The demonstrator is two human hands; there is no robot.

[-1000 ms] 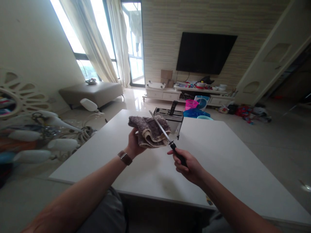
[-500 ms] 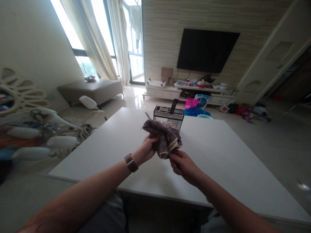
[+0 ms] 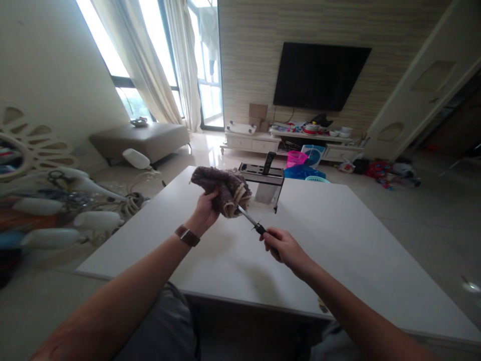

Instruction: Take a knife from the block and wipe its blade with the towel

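A folded, fuzzy grey-brown cloth (image 3: 225, 189) is gripped by my left hand (image 3: 206, 211), above the white table (image 3: 240, 265). My right hand (image 3: 280, 244) is closed on the black handle of a thin metal tool (image 3: 248, 216), which looks like a knife sharpening rod or narrow blade. Its shaft runs up to the left into the cloth's folds, and the far end is hidden there. Just behind and right of the cloth, a knife block (image 3: 265, 185) with clear sides stands on the table, one black-handled item (image 3: 268, 163) in its top.
White lamp shades and cables (image 3: 101, 215) lie left of the table. Beyond its far edge are a pink basket (image 3: 296, 159), blue plastic and a low TV cabinet (image 3: 251, 142). A grey bench (image 3: 150, 140) stands by the window.
My left hand and the cloth have moved left. The metal shaft now shows between the cloth and my right hand, and more of the knife block is uncovered.
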